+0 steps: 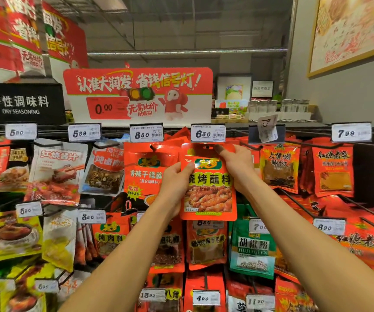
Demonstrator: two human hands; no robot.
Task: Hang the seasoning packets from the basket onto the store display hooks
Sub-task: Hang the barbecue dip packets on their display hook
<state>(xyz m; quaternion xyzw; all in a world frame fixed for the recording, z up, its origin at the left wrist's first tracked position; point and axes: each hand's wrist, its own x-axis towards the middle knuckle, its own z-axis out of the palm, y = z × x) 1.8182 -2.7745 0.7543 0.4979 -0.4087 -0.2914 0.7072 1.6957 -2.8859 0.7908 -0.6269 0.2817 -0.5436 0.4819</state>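
Both hands hold one glossy red barbecue seasoning packet [208, 183] up at the display: my left hand [174, 185] grips its left edge with the thumb across the front, my right hand [237, 164] pinches its top right corner. Its hang hole sits just under the white 6.80 price tag [208, 133], beside a hanging red dipping-spice packet [145, 170].

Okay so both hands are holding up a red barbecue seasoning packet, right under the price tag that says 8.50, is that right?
Not quite. Both hands, left hand and right hand, do hold the red packet, but the price tag directly above it reads 6.80. The 8.50 tag sits one hook to the left. The head view shows this.
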